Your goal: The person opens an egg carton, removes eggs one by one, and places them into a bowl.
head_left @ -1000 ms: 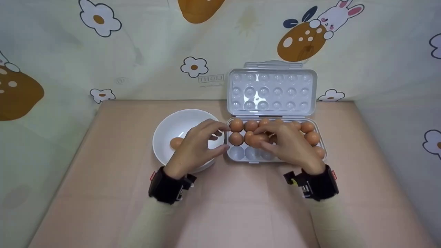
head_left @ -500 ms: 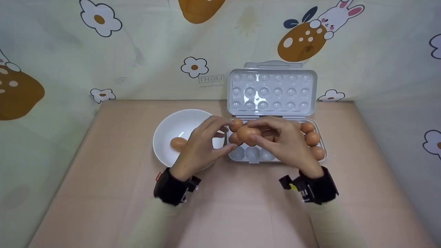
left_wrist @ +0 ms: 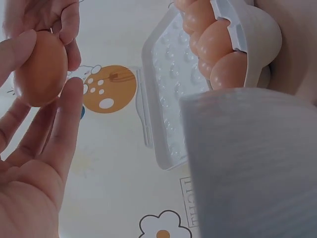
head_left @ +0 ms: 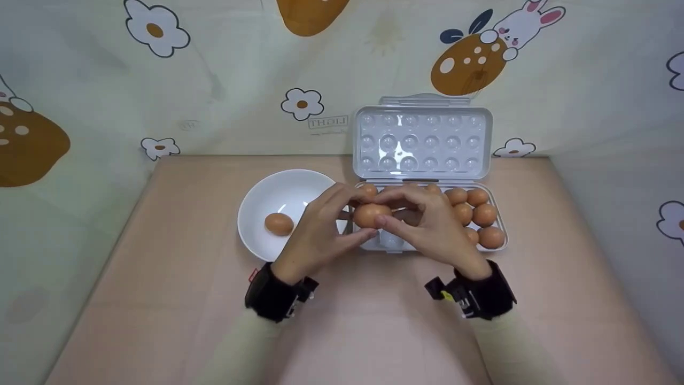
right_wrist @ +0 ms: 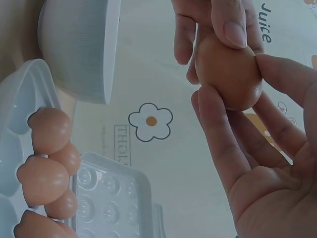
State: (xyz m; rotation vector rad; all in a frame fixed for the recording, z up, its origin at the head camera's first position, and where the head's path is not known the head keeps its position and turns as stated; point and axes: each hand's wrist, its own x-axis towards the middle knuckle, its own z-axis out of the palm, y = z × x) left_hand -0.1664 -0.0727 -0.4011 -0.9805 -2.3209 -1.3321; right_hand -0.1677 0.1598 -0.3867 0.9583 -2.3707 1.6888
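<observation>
A brown egg (head_left: pixel 368 216) is held up over the left part of the egg carton (head_left: pixel 391 249). My right hand (head_left: pixel 435 227) pinches it from the right between thumb and fingers. From the left, my left hand (head_left: pixel 319 227) also has thumb and fingers on it. Both wrist views show the egg between the two hands, in the left wrist view as an upright brown egg (left_wrist: pixel 42 69) and in the right wrist view as a brown egg (right_wrist: pixel 229 72). Several more eggs (head_left: pixel 484 215) sit in the carton; the hands hide part of them.
Left of the carton stands a white bowl (head_left: pixel 254 198) with one egg (head_left: pixel 279 224) in it. The carton's clear lid (head_left: pixel 422 141) stands open at the back, by the patterned cloth (head_left: pixel 230 80). A pinkish cloth covers the table (head_left: pixel 368 331).
My right hand has lifted the egg from the carton and carried it left. My left hand has moved slightly right and now takes hold of the egg too.
</observation>
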